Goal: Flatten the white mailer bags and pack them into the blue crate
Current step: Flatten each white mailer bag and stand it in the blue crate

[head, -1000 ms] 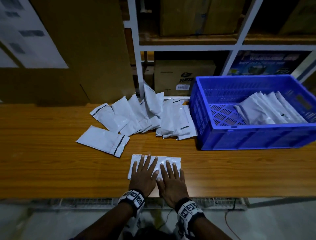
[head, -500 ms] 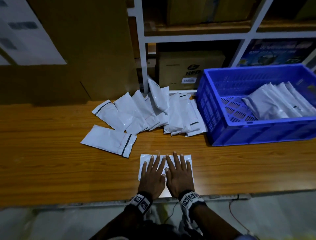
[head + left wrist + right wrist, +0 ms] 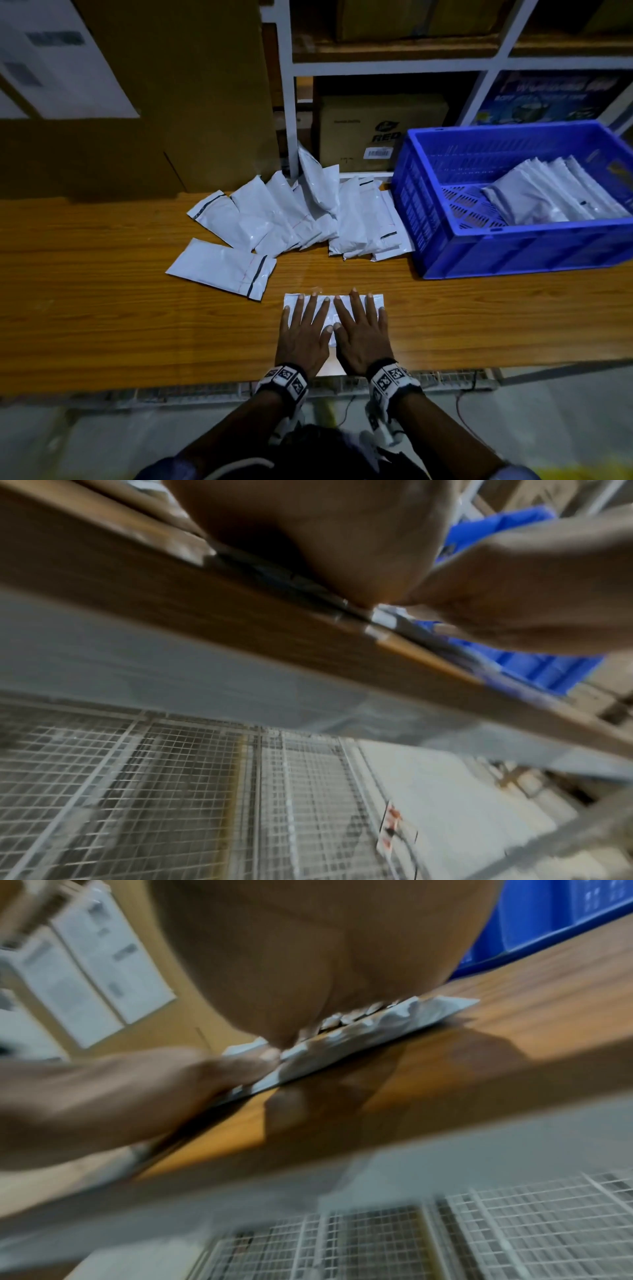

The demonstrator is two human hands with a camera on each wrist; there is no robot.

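Observation:
A white mailer bag (image 3: 333,310) lies flat near the front edge of the wooden table (image 3: 102,308). My left hand (image 3: 303,329) and right hand (image 3: 361,327) press on it side by side, palms down, fingers straight and spread. In the right wrist view the mailer bag (image 3: 377,1026) shows crinkled under my palm. A pile of several white mailers (image 3: 298,216) lies farther back, with one single mailer (image 3: 222,269) to its front left. The blue crate (image 3: 513,246) stands at the right and holds several packed mailers (image 3: 555,195) leaning at its right side.
Behind the table stand a large cardboard box (image 3: 154,85) at the left and a white shelf rack (image 3: 394,65) with a brown carton (image 3: 380,130). A wire grid (image 3: 171,791) runs below the table's front edge.
Both hands have slid a little toward the table's front edge on the mailer and lie closer together. The head view has shifted slightly left and nearer.

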